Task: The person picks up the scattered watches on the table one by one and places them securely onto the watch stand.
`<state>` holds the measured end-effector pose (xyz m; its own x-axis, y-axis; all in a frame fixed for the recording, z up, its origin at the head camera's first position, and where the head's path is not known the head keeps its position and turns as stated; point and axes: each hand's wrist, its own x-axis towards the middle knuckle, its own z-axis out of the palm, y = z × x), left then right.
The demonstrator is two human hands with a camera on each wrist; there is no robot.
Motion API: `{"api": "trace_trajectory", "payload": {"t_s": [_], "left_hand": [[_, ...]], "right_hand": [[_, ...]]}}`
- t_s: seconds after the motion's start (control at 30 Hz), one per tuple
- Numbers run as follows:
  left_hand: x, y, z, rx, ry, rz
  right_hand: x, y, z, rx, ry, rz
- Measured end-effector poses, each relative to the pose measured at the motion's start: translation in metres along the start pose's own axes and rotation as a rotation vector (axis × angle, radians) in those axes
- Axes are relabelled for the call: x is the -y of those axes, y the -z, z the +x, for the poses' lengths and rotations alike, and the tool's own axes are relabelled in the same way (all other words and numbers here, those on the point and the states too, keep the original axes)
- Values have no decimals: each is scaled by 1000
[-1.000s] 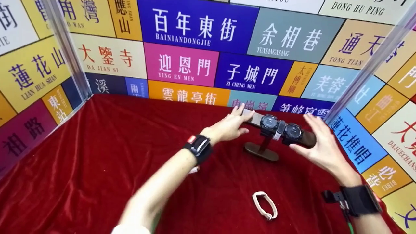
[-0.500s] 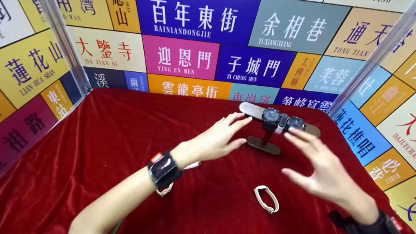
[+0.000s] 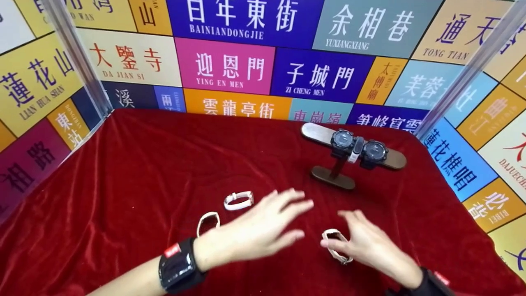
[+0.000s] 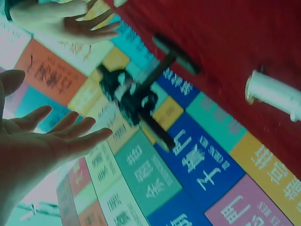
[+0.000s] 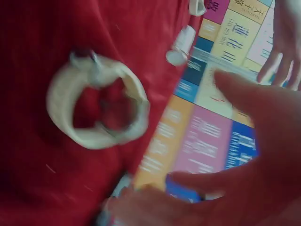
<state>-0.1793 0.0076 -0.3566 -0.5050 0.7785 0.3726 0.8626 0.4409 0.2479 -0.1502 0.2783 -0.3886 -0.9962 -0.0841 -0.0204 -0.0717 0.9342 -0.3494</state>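
My right hand hovers by a cream watch with a looped strap, its thumb overlapping the strap in the head view. The right wrist view shows this cream watch on the cloth, apart from the spread fingers. My left hand holds nothing, its fingers extended above the cloth. Behind it lie a white watch and another cream band, partly hidden by the left hand. Farther back, a brown T-shaped watch stand carries two black watches with a slim band between them.
Wrinkled red velvet cloth covers the table. Behind it rises a wall of coloured sign panels, with clear upright posts at the corners. Black straps circle both wrists.
Both hands have left the stand and come back toward the front. The right hand has moved down to the cream watch. The white watch and second cream band have become more visible.
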Motion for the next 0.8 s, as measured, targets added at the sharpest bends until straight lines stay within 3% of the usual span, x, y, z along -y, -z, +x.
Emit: {"api": "trace_trajectory", "payload": {"t_s": [0.07,0.23,0.5,0.63,0.8], "left_hand": [[-5,-6,-4,37,-25,26],[-10,-14,-9,75,-50,27],[-5,-13,-15,82,-7,-46],[-1,-6,-12,66,26,-104],[1,9,-3,21,58,-248]], "right_hand": [[-2,-10,0,42,-37,-34],[-2,-28,-1,-15,-12,-67],[2,-24,0,-43,17,-42],[8,-12,2,-177,131,38],[27,11,3,-399,352,254]]}}
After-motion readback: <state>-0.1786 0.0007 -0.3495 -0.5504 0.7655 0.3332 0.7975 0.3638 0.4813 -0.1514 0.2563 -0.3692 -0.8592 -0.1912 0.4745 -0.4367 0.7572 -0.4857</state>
